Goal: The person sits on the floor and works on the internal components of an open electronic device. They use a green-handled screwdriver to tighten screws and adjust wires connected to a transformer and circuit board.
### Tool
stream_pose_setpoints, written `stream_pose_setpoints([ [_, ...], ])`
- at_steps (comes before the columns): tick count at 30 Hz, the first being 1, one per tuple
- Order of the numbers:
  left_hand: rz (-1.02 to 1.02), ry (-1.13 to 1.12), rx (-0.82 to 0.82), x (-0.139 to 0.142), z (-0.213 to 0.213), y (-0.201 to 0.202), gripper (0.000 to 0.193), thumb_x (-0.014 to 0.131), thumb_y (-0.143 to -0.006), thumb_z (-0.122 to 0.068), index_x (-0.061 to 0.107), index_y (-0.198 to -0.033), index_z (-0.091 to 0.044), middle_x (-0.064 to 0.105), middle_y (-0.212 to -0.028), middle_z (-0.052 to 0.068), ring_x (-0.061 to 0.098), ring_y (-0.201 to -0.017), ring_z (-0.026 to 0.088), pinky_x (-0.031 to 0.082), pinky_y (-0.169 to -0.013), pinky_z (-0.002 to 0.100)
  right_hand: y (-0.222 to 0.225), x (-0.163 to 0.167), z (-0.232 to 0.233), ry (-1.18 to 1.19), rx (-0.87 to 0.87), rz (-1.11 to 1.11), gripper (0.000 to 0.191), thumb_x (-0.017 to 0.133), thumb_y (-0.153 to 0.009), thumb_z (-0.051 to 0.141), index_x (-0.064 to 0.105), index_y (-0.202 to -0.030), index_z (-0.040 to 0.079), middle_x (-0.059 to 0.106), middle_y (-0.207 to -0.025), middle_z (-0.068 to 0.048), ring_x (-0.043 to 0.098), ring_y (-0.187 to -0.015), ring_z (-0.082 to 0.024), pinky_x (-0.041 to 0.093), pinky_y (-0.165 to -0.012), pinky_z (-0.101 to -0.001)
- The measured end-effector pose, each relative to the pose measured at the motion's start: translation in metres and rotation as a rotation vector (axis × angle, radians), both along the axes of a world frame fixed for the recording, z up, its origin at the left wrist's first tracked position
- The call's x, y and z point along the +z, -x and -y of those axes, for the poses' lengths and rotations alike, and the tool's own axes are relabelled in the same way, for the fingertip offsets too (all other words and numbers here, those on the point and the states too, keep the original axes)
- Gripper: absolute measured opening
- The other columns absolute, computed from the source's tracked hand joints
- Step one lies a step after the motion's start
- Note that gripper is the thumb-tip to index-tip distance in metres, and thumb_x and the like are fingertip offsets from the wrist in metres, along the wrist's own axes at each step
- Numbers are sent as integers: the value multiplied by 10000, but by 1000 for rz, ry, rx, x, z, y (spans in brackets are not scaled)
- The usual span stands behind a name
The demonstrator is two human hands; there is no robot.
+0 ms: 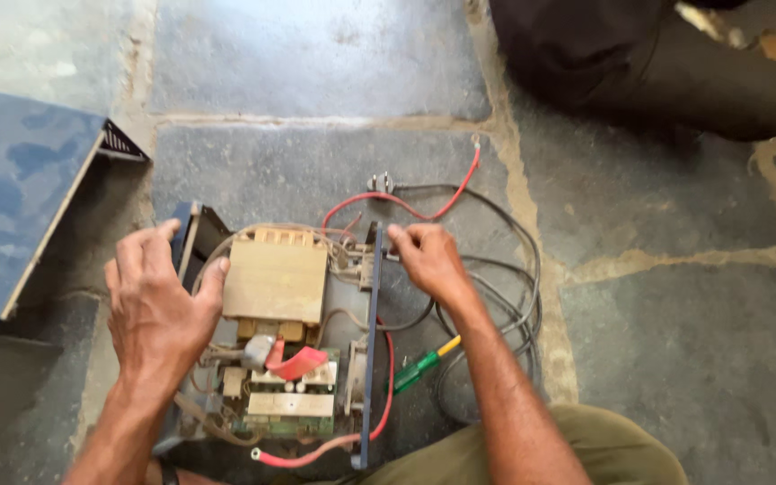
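Observation:
An opened electrical unit [363, 359] lies on the stone floor, with a large tan transformer [276, 277] inside and a green circuit board [289, 404] below it. My left hand [156, 305] rests spread on the unit's left wall, thumb against the transformer. Over at the unit's right wall, my right hand [426, 259] has its fingers pinched on a small part or wire end. Red cables [424, 211] and grey cables [505, 296] loop out to the right. A green and yellow screwdriver [424, 361] lies under my right forearm.
A dark blue metal cover [20, 198] lies at the left. Another person's dark-clothed leg [657, 63] is at the top right. My own olive trouser leg [586, 449] is at the bottom right. Stone slabs with cracked joints [532, 224] surround the unit.

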State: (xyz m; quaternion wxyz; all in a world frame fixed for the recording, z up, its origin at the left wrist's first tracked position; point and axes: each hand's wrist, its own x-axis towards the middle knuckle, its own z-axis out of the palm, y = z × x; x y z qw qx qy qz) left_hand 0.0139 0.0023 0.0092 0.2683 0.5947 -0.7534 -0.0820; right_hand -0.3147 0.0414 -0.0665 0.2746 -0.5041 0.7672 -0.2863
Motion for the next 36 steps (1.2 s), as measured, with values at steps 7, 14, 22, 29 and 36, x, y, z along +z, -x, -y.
stream_pose_setpoints([
  [7,-24,-41,87,8,20,-24,659,777,-788,-359,594,-1363,-95,580,-1287,131,550,-1199,392,479,-987,491,-42,-5,18,-158,-105,308,435,648,-942,423,777,-868,14,729,-628,-53,653,-454,-139,463,-402,-329],
  [14,-2,-119,128,4,22,-25,705,791,-756,-380,572,-1373,-120,570,-1331,105,534,-1260,355,470,-1026,470,-42,-22,14,-87,-113,431,301,689,-951,283,781,-938,-4,743,-720,-63,638,-570,-132,501,-515,-305],
  [22,-55,-81,82,6,19,-28,700,787,-773,-353,563,-1381,-88,563,-1333,115,520,-1255,362,453,-1031,467,-25,-18,10,-10,-121,779,304,742,-844,170,725,-1116,33,774,-934,-97,760,-772,-164,633,-665,-306],
  [29,-19,-90,40,-2,20,-28,737,798,-793,-362,545,-1414,-57,550,-1332,164,522,-1242,382,471,-1009,500,-29,-24,11,-142,-139,543,466,676,-993,363,735,-979,-99,706,-803,-178,668,-596,-197,536,-528,-326],
  [36,1,-69,38,0,12,-22,719,800,-797,-361,568,-1420,-86,545,-1374,169,502,-1280,411,480,-1004,530,-21,-11,9,-73,-192,766,342,643,-981,299,705,-993,-37,739,-815,-100,716,-650,-166,585,-579,-295],
])
